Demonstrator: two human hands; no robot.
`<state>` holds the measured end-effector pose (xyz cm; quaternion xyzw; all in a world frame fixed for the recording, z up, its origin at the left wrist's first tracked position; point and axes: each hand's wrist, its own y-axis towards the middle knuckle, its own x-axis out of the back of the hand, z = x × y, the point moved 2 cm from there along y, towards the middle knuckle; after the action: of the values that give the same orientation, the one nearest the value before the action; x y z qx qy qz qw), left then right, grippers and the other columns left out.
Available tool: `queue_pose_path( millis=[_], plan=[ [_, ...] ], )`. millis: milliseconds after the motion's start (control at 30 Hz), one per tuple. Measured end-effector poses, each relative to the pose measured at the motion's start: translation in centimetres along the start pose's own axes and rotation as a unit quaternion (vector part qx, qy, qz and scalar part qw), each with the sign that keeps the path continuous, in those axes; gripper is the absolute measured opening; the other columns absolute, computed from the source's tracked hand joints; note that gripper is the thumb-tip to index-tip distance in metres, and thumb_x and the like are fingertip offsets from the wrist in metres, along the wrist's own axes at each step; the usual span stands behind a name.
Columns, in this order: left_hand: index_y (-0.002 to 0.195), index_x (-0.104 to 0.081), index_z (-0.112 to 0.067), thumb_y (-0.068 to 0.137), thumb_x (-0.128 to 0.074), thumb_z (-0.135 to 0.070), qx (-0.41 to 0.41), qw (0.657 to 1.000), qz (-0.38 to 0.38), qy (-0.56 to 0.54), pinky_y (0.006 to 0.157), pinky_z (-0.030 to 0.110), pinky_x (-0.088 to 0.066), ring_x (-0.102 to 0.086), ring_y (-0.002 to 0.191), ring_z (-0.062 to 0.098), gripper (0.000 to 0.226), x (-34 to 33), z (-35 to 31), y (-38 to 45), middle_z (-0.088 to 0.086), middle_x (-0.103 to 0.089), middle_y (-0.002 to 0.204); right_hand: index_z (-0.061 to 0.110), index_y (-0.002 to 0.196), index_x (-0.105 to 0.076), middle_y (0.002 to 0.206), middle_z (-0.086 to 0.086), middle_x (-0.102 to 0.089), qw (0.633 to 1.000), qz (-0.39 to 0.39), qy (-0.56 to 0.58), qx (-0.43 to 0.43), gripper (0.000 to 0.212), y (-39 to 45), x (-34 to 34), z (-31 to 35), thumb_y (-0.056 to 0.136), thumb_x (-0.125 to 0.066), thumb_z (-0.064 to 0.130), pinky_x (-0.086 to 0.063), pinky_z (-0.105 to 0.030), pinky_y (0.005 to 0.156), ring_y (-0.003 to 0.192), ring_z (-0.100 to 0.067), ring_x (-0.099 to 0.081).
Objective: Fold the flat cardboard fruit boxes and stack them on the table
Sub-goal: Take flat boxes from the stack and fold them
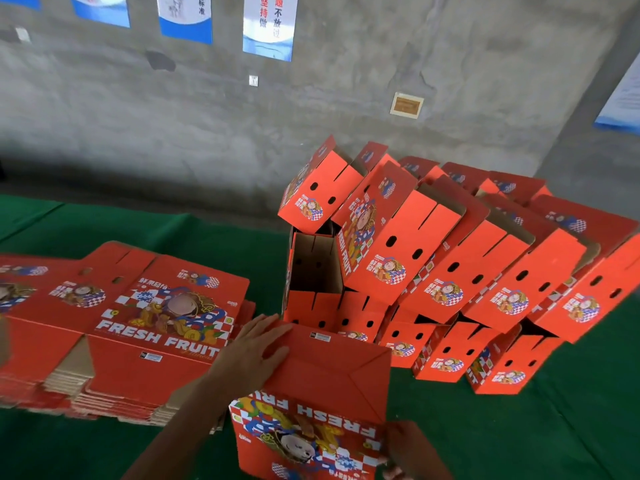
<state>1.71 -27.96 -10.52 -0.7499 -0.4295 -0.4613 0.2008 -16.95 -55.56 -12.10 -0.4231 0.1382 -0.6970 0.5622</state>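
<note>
A folded red fruit box (329, 382) stands upside down at the near centre of the table, its closed bottom flaps facing up. My left hand (254, 351) lies flat on the box's upper left edge, fingers straight. My right hand (410, 452) holds the box's lower right corner, fingers partly hidden by the cardboard. A stack of flat red boxes (131, 327) printed FRESH FRUIT lies to the left. Several folded boxes (450, 265) are piled in leaning rows at the right rear.
A green cloth covers the table (554, 427). The grey concrete wall (207, 126) behind carries posters and a small plaque. Bare green cloth shows at the near right and near left of the box.
</note>
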Motion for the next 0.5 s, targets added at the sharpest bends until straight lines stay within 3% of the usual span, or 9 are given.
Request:
queue_pose_path(
  millis=[67,133,200,333,433,500],
  plan=[
    [0.152,-0.031,-0.053,0.100,-0.037,-0.067,0.005,1.000,-0.009,-0.020,0.123,0.046,-0.024,-0.006,0.156,0.007,0.055,0.6,0.7,-0.1,-0.019,-0.017,0.167,-0.004,0.099,-0.063,0.078,-0.011,-0.067,0.995,0.025,0.096,-0.019,0.042,-0.6,0.1,0.4,0.111,-0.041,0.029,-0.046,-0.024,0.050,0.053,-0.021,-0.063],
    [0.150,-0.040,-0.050,0.100,-0.046,-0.061,0.015,0.999,-0.013,-0.044,0.122,0.043,-0.026,-0.016,0.155,0.009,0.051,1.6,1.1,-0.3,-0.018,-0.024,0.165,-0.001,0.091,-0.063,0.075,-0.013,-0.064,0.990,0.023,0.137,-0.017,0.047,-1.2,0.0,1.0,0.110,-0.042,0.036,-0.044,-0.025,0.059,0.055,-0.021,-0.058],
    [0.144,-0.049,-0.048,0.099,-0.052,-0.058,0.019,0.998,-0.020,-0.059,0.119,0.040,-0.035,-0.031,0.149,0.009,0.046,2.9,0.8,-0.7,-0.020,-0.031,0.161,-0.001,0.090,-0.064,0.075,-0.015,-0.064,0.988,0.015,0.151,-0.008,0.046,-1.1,-0.3,1.8,0.110,-0.043,0.035,-0.044,-0.028,0.057,0.056,-0.022,-0.058],
    [0.126,-0.067,-0.042,0.094,-0.049,-0.064,-0.055,0.986,-0.154,-0.029,0.107,0.037,-0.050,-0.047,0.132,-0.005,0.043,8.6,-1.9,-1.3,-0.027,-0.050,0.147,0.006,0.100,-0.062,0.061,-0.011,-0.063,0.953,0.049,0.299,0.011,0.031,-1.1,-1.3,2.8,0.109,-0.042,0.028,-0.038,-0.021,0.035,0.039,-0.021,-0.053],
    [0.113,-0.073,-0.038,0.095,-0.050,-0.057,-0.121,0.963,-0.239,-0.008,0.101,0.033,-0.051,-0.053,0.129,-0.001,0.035,14.8,-5.1,-1.3,-0.025,-0.059,0.138,0.014,0.119,-0.066,0.061,-0.014,-0.058,0.931,0.060,0.354,0.064,0.023,-1.2,-1.5,4.7,0.108,-0.047,0.022,-0.032,-0.019,0.039,0.041,-0.017,-0.045],
    [0.107,-0.074,-0.036,0.098,-0.053,-0.050,-0.149,0.951,-0.271,0.007,0.097,0.035,-0.054,-0.058,0.124,0.004,0.027,18.6,-6.5,-1.2,-0.023,-0.064,0.130,0.016,0.123,-0.067,0.062,-0.014,-0.056,0.920,0.080,0.365,0.120,0.025,-2.0,-1.7,6.8,0.107,-0.049,0.014,-0.036,-0.023,0.043,0.045,-0.018,-0.045]
  ],
)
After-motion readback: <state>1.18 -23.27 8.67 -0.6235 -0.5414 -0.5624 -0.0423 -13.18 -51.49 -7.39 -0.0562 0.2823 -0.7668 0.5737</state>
